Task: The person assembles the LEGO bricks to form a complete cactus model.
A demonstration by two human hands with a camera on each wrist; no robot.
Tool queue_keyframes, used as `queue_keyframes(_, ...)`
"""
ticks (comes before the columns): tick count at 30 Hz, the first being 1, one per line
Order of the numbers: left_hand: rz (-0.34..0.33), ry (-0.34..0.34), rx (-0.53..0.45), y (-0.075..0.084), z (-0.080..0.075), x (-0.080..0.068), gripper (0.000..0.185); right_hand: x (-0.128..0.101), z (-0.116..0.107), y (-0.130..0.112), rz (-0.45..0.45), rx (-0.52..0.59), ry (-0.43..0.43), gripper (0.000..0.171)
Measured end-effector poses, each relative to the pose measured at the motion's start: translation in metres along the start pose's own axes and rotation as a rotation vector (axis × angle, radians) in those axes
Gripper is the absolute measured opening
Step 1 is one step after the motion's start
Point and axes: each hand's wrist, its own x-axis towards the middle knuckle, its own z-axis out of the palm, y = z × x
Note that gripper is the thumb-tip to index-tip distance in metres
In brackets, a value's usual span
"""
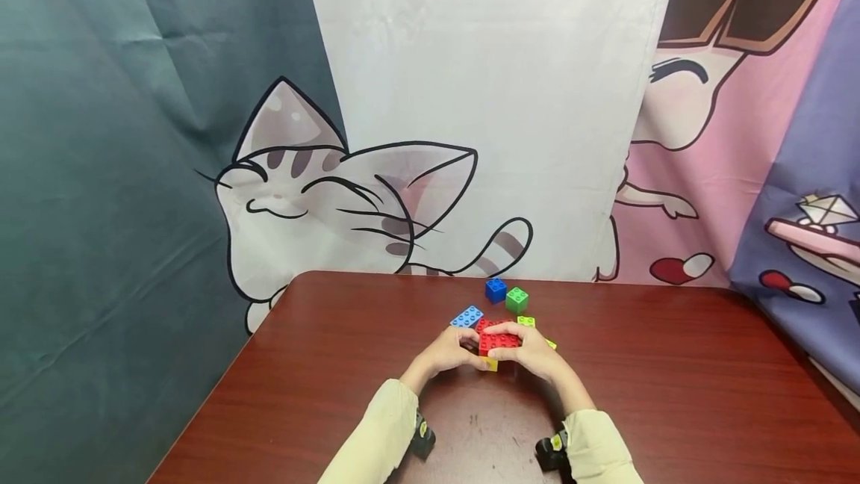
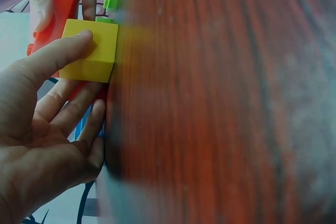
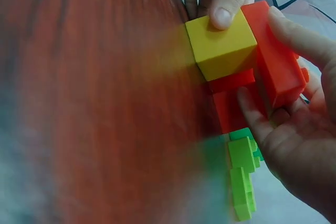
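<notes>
My left hand pinches a yellow toy block, its thumb flat on the near face and its fingers round the far side. A long red brick with studs lies on top of the yellow block and sticks out to the right. My right hand grips this red brick between thumb and fingers, as the right wrist view shows. Behind the yellow block, another red brick sits low on the table, partly hidden by the right fingers.
Beyond the hands on the brown table lie a light blue brick, a dark blue block and a green block. Lime bricks lie beside the right hand. A printed curtain hangs behind the table's far edge.
</notes>
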Motion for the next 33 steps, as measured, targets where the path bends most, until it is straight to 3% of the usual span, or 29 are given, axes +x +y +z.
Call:
queue_keyframes(10,0.015,0.012,0.005,0.000,0.001,0.000,0.025,0.003,-0.009,0.001,-0.045,-0.017,-0.045,0.044)
queue_keyframes(19,0.002,0.020,0.026,-0.001,0.001,0.002,0.026,-0.002,-0.024,0.003,-0.101,0.057,0.055,0.042)
queue_keyframes(26,-0.012,0.016,0.022,-0.003,0.000,0.002,0.028,-0.007,-0.035,-0.001,-0.032,0.031,0.150,0.041)
queue_keyframes(33,-0.031,0.025,0.026,-0.003,0.000,0.001,0.028,-0.008,-0.039,-0.001,-0.028,0.002,0.187,0.039)
